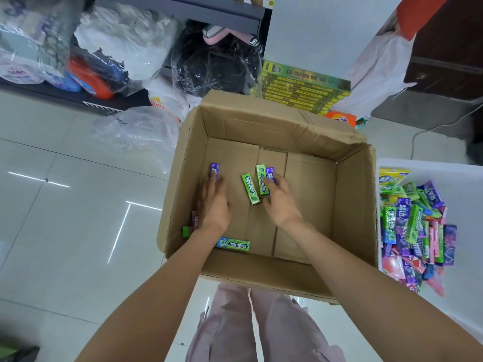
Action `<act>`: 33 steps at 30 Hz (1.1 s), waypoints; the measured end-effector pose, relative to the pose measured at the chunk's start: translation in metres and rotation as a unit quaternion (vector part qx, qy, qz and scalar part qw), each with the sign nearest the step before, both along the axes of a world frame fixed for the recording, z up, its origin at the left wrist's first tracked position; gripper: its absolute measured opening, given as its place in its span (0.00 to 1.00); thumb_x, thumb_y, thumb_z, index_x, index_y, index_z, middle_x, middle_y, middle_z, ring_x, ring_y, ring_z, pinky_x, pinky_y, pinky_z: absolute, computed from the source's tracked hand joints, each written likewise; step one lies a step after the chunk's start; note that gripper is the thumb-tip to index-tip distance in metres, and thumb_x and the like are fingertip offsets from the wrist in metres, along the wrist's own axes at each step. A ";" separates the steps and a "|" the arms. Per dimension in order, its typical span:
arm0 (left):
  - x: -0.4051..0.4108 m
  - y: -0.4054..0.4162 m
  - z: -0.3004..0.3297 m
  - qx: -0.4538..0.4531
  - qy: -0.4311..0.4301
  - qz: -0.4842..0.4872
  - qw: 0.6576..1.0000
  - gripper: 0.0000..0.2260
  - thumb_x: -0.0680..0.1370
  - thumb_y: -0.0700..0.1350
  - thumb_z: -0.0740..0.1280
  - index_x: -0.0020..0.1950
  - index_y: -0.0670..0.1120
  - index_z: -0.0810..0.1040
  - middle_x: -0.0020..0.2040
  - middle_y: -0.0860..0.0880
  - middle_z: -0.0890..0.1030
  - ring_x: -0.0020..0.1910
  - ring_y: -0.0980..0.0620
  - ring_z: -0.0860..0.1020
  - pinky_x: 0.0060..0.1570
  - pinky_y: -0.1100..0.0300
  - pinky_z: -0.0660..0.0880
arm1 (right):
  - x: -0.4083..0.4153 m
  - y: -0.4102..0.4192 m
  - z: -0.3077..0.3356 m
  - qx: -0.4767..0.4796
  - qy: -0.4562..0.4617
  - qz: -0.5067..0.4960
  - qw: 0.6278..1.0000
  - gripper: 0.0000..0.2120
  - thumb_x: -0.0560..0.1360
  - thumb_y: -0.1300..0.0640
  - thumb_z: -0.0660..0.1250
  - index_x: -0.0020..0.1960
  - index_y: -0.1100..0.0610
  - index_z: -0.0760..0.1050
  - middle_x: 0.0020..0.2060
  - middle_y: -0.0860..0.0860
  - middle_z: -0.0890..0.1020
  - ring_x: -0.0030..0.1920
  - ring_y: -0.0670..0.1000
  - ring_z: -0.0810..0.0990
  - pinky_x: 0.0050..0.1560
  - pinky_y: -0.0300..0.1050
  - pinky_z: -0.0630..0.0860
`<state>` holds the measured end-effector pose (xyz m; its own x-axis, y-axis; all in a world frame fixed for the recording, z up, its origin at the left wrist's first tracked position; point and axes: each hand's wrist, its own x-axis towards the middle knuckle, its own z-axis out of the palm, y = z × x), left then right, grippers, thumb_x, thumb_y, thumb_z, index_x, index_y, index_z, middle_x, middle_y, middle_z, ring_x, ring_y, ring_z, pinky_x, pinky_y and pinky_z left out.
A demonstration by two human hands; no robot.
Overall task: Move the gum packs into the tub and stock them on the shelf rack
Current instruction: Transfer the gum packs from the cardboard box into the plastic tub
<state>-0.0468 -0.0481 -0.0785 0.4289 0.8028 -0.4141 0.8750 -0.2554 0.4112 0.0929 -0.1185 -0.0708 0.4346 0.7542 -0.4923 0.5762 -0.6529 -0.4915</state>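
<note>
Two bare forearms are seen reaching down from the camera into the box [264, 131]. The right hand [281, 202] is laid over a green pack [260, 178] and a purple pack [270, 173] near the box's middle; its fingers are curled onto them, though a closed pinch cannot be confirmed. The left hand [211, 202] is stretched flat toward the box's left wall, its fingertips touching another purple pack [214, 169]; nothing is clasped there. A loose green pack [250, 188] lies between the hands, a blue-green pack [232, 244] against the box's near wall, and two more packs are half hidden under the left wrist.

The tub [431, 168], just right of the box, is already heaped with gum packs [415, 226].

Judged from here, two packs taken at once could slip apart on the lift, and the pair under the wrist could be overlooked.

The box is set on glossy pale floor tiles [65, 218]. Beyond the box, plastic-wrapped goods [125, 40] are stacked on a low dark shelf, and yellow-green cartons [300, 87] lie behind its far right corner.
</note>
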 end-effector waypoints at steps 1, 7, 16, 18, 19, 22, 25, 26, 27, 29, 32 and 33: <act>0.003 0.000 0.001 -0.006 -0.019 -0.005 1.000 0.28 0.77 0.37 0.62 0.75 0.46 0.58 0.77 0.50 0.50 0.75 0.48 0.52 0.70 0.53 0.57 | 0.000 0.002 0.000 0.009 0.005 -0.014 1.000 0.26 0.76 0.65 0.60 0.73 0.58 0.61 0.72 0.56 0.57 0.71 0.55 0.62 0.68 0.41 0.60; 0.030 0.002 0.002 0.017 -0.055 0.063 0.996 0.28 0.73 0.43 0.71 0.69 0.42 0.64 0.64 0.42 0.66 0.62 0.43 0.65 0.58 0.54 0.65 | 0.003 0.016 -0.006 -0.007 -0.070 -0.063 0.996 0.28 0.76 0.54 0.66 0.71 0.57 0.59 0.63 0.58 0.65 0.60 0.59 0.71 0.59 0.51 0.71; 0.050 -0.007 -0.002 0.036 0.042 0.117 0.992 0.41 0.66 0.61 0.74 0.69 0.43 0.60 0.65 0.42 0.65 0.64 0.43 0.65 0.57 0.49 0.67 | 0.009 0.016 -0.011 -0.004 -0.093 -0.067 0.993 0.30 0.70 0.56 0.72 0.67 0.59 0.63 0.60 0.58 0.67 0.62 0.57 0.67 0.58 0.49 0.71; 0.048 -0.005 -0.004 0.030 0.039 0.113 0.992 0.42 0.66 0.60 0.74 0.71 0.44 0.59 0.66 0.42 0.64 0.64 0.43 0.64 0.57 0.48 0.67 | 0.011 0.016 -0.010 0.011 -0.075 -0.077 0.994 0.29 0.69 0.57 0.72 0.66 0.59 0.64 0.59 0.58 0.68 0.61 0.58 0.68 0.58 0.50 0.71; 0.047 -0.005 -0.004 0.028 0.036 0.111 0.993 0.41 0.66 0.58 0.75 0.71 0.44 0.59 0.66 0.42 0.64 0.64 0.43 0.64 0.58 0.48 0.67 | 0.011 0.015 -0.010 0.022 -0.069 -0.085 0.994 0.29 0.69 0.58 0.72 0.66 0.60 0.65 0.59 0.59 0.69 0.61 0.58 0.68 0.59 0.50 0.71; 0.047 -0.004 -0.002 0.020 0.014 0.101 0.995 0.38 0.68 0.52 0.75 0.71 0.44 0.59 0.66 0.42 0.64 0.64 0.43 0.64 0.58 0.48 0.67 | 0.011 0.009 -0.009 0.047 -0.060 -0.103 0.992 0.28 0.68 0.60 0.70 0.65 0.61 0.66 0.58 0.59 0.69 0.60 0.59 0.68 0.61 0.47 0.68; 0.048 -0.004 -0.001 0.024 -0.015 0.104 0.994 0.34 0.71 0.44 0.72 0.72 0.43 0.59 0.65 0.41 0.66 0.64 0.43 0.65 0.59 0.50 0.67 | 0.016 -0.006 -0.008 0.033 -0.070 -0.116 0.990 0.28 0.70 0.61 0.69 0.67 0.61 0.65 0.59 0.59 0.68 0.61 0.58 0.67 0.61 0.46 0.66; 0.048 -0.004 -0.001 0.032 -0.013 0.104 0.994 0.33 0.71 0.42 0.72 0.71 0.42 0.60 0.65 0.41 0.66 0.64 0.43 0.65 0.60 0.50 0.67 | 0.018 -0.010 -0.009 0.027 -0.074 -0.119 0.990 0.28 0.70 0.61 0.68 0.68 0.61 0.64 0.60 0.58 0.68 0.61 0.58 0.67 0.61 0.46 0.66; 0.047 -0.004 -0.002 0.039 -0.008 0.104 0.994 0.31 0.71 0.42 0.71 0.70 0.41 0.61 0.65 0.41 0.66 0.64 0.43 0.66 0.60 0.51 0.67 | 0.020 -0.014 -0.010 0.019 -0.075 -0.120 0.990 0.28 0.70 0.61 0.68 0.68 0.60 0.64 0.60 0.58 0.68 0.61 0.57 0.66 0.61 0.46 0.66; 0.048 -0.004 -0.001 0.045 0.004 0.104 0.994 0.27 0.72 0.43 0.70 0.68 0.39 0.64 0.64 0.40 0.67 0.63 0.42 0.66 0.60 0.51 0.67 | 0.023 -0.018 -0.011 0.004 -0.071 -0.118 0.990 0.29 0.70 0.61 0.68 0.69 0.59 0.64 0.61 0.58 0.68 0.62 0.57 0.66 0.60 0.46 0.67; 0.051 -0.001 0.000 0.022 0.009 0.106 0.994 0.23 0.73 0.42 0.70 0.65 0.38 0.66 0.62 0.39 0.68 0.62 0.40 0.67 0.59 0.50 0.67 | 0.026 -0.017 -0.009 -0.001 -0.057 -0.119 0.991 0.28 0.70 0.60 0.69 0.68 0.60 0.65 0.60 0.58 0.68 0.62 0.57 0.67 0.60 0.46 0.68; 0.052 0.001 -0.001 0.007 -0.005 0.108 0.994 0.23 0.73 0.42 0.70 0.64 0.39 0.67 0.62 0.39 0.68 0.61 0.40 0.67 0.60 0.50 0.66 | 0.026 -0.015 -0.007 0.006 -0.042 -0.124 0.991 0.28 0.70 0.60 0.69 0.68 0.60 0.65 0.60 0.58 0.69 0.61 0.57 0.67 0.60 0.45 0.67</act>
